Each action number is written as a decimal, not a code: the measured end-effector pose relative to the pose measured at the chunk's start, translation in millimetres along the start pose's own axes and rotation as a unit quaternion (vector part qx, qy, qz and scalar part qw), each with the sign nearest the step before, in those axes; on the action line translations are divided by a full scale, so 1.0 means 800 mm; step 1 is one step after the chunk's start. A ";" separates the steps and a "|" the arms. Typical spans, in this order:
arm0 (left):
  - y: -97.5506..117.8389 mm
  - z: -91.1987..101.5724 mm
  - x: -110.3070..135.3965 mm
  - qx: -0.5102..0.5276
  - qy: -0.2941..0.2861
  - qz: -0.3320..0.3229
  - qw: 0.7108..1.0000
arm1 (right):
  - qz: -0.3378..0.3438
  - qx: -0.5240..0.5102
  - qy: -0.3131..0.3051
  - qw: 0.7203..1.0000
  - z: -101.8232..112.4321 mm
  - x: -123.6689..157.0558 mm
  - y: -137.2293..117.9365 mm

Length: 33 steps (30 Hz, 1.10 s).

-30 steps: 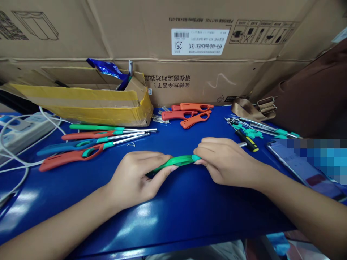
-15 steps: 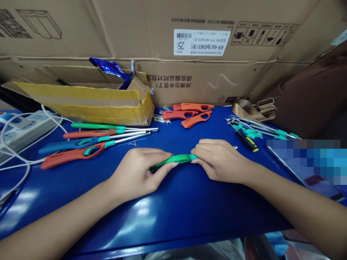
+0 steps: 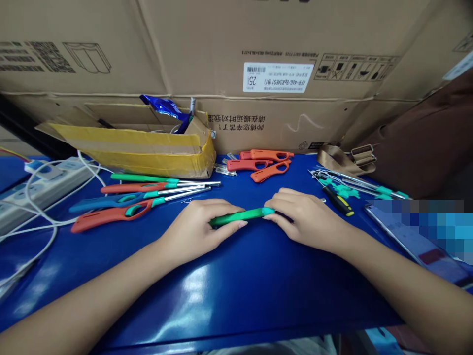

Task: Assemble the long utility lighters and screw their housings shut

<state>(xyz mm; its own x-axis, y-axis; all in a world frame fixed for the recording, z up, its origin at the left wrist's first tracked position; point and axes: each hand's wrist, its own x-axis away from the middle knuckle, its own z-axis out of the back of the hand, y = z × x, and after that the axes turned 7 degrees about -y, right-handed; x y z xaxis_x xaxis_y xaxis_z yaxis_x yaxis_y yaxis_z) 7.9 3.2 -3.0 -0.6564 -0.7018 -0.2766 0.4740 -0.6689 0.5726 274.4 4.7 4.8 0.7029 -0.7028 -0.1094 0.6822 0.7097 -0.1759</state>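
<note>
Both my hands hold one green lighter handle [image 3: 240,216] just above the blue table [image 3: 236,291]. My left hand [image 3: 197,231] is closed round its left end, fingers curled over it. Closed round its right end, where a teal piece shows, is my right hand [image 3: 306,217]. A thin metal tip [image 3: 322,200] pokes out past my right hand's knuckles. The middle of the handle shows between the two hands; its ends are hidden by my fingers.
Several long-nosed lighters [image 3: 148,195] lie at left, in green, orange and blue. Three orange handles [image 3: 264,165] lie at the back. Metal tubes with teal parts and a screwdriver [image 3: 338,199] lie at right. A taped cardboard box [image 3: 140,145], a power strip [image 3: 33,190] and a phone [image 3: 414,239] are also here.
The view has tilted, so everything sits lower in the frame. The green handle looked bowed upward before and now looks straight. Both hands keep their grip.
</note>
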 end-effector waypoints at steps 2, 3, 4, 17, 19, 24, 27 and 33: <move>-0.006 0.000 -0.002 -0.012 -0.002 0.005 1.000 | -0.039 -0.020 -0.006 0.999 0.005 0.001 0.006; -0.008 0.000 -0.003 -0.020 -0.002 0.007 1.000 | -0.056 -0.027 -0.007 0.998 0.007 0.002 0.010; -0.011 0.001 -0.003 -0.026 -0.003 0.009 1.000 | -0.070 -0.036 -0.011 0.997 0.009 0.002 0.015; -0.018 0.000 -0.003 -0.013 0.008 0.033 0.999 | -0.080 -0.091 -0.125 0.985 0.030 0.012 0.056; -0.016 0.000 -0.002 -0.028 0.020 0.020 0.999 | -0.085 -0.065 -0.095 0.990 0.027 0.013 0.061; -0.010 0.000 -0.002 -0.046 -0.015 0.036 0.998 | -0.092 -0.073 -0.085 0.990 0.022 0.013 0.065; -0.013 -0.003 -0.002 -0.053 -0.009 0.041 0.998 | -0.086 -0.093 -0.093 0.988 0.022 0.012 0.062; -0.022 -0.008 -0.002 -0.061 -0.021 0.047 0.997 | -0.143 -0.069 -0.082 0.984 0.044 0.017 0.064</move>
<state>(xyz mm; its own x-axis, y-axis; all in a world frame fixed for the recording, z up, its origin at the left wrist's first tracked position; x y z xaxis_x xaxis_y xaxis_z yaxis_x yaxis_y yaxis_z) 4.9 14.4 -17.6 -0.6292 -0.7532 -0.1921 0.6004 -0.6279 0.4953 325.9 32.7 28.5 0.5165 -0.8476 0.1218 0.8314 0.4622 -0.3085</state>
